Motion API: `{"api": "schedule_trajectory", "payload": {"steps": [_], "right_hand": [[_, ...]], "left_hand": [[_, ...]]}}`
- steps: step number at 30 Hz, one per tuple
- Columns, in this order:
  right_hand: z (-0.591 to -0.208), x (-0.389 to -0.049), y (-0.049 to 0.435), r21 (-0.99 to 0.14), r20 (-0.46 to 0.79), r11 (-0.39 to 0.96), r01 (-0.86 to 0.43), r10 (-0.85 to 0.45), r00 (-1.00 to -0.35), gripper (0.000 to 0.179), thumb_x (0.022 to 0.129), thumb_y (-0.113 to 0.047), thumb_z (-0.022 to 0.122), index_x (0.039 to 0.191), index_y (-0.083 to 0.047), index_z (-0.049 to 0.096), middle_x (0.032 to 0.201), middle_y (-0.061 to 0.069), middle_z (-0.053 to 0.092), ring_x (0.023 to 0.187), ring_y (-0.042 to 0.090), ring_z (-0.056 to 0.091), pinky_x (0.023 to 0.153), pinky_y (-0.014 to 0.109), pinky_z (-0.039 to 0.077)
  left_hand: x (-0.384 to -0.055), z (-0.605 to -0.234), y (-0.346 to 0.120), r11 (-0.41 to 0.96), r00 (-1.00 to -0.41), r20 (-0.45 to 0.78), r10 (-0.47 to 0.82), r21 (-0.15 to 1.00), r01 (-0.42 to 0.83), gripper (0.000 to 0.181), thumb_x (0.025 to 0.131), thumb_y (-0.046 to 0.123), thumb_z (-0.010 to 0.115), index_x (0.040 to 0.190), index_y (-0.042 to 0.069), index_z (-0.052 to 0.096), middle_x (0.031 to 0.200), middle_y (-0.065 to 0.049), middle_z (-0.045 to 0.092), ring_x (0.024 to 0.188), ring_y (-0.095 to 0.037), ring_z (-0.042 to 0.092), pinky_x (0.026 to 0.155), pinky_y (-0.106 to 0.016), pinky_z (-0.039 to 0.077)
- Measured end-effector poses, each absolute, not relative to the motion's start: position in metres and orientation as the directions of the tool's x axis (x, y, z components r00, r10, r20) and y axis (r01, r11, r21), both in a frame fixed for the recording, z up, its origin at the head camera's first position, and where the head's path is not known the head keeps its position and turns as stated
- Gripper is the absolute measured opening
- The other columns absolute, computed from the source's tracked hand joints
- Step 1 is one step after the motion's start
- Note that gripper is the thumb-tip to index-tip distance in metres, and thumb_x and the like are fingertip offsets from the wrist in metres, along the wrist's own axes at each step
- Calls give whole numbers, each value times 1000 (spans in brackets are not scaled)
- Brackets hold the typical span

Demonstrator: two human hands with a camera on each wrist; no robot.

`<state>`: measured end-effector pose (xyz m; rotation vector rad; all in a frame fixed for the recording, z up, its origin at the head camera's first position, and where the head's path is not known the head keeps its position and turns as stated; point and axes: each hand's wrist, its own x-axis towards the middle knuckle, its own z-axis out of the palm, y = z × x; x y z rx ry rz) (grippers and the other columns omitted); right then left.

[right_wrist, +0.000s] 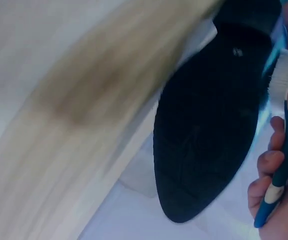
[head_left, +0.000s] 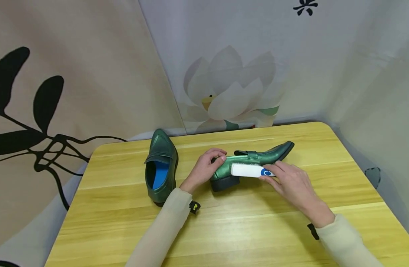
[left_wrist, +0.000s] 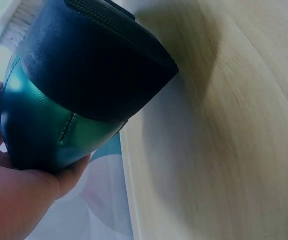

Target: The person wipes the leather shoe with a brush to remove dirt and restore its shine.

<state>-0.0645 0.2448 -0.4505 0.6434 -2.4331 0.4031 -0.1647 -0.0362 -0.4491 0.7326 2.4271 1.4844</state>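
A green loafer (head_left: 247, 158) with a black sole is held up over the wooden table, toe pointing right. My left hand (head_left: 205, 167) grips it at the heel opening; in the left wrist view the black heel block (left_wrist: 93, 65) faces the camera. My right hand (head_left: 292, 182) holds a white brush (head_left: 247, 170) with a blue handle (right_wrist: 283, 160). The white bristles (right_wrist: 280, 75) lie against the loafer's side near the heel. In the right wrist view the dark sole (right_wrist: 209, 125) shows in full length.
A second green loafer (head_left: 161, 167) with a blue insole stands upright to the left, toe toward the back edge. Beneath everything is a yellow wooden table (head_left: 257, 230). Printed curtains (head_left: 231, 85) hang right behind its far edge.
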Motion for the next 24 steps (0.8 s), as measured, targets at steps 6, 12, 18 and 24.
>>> {"api": "schedule_trajectory", "payload": {"steps": [6,12,18,24], "right_hand": [[-449,-65,235,-185,606,837,-515,-316,-730,67,104,-64,39,104,-7,75,82,1,62,58,10,48,45,26,38],[-455,-65,226,-233,595,846,-480,-266,-758,68,104,-63,39,107,-4,73,85,4,65,59,13,55,45,28,41],[-456,-58,251,-304,572,871,-385,-157,-805,55,102,-56,55,111,-4,71,93,9,72,62,18,61,48,33,46],[-458,-56,260,-306,574,875,-375,-145,-806,68,102,-63,42,110,-1,70,91,11,71,62,17,59,49,34,48]], "left_hand": [[-164,-447,-36,381,-860,80,503,873,304,25,108,22,57,109,4,74,135,-8,63,132,-29,54,112,-50,39],[-164,-448,-34,386,-858,73,509,871,303,24,108,20,57,110,4,74,135,-8,63,131,-29,54,111,-49,40],[-164,-447,-35,388,-860,70,505,872,299,27,109,27,55,108,7,74,135,-7,63,133,-29,53,113,-51,39],[-163,-447,-35,390,-857,74,510,868,307,27,109,27,55,108,7,73,135,-7,63,133,-29,53,112,-51,39]]}}
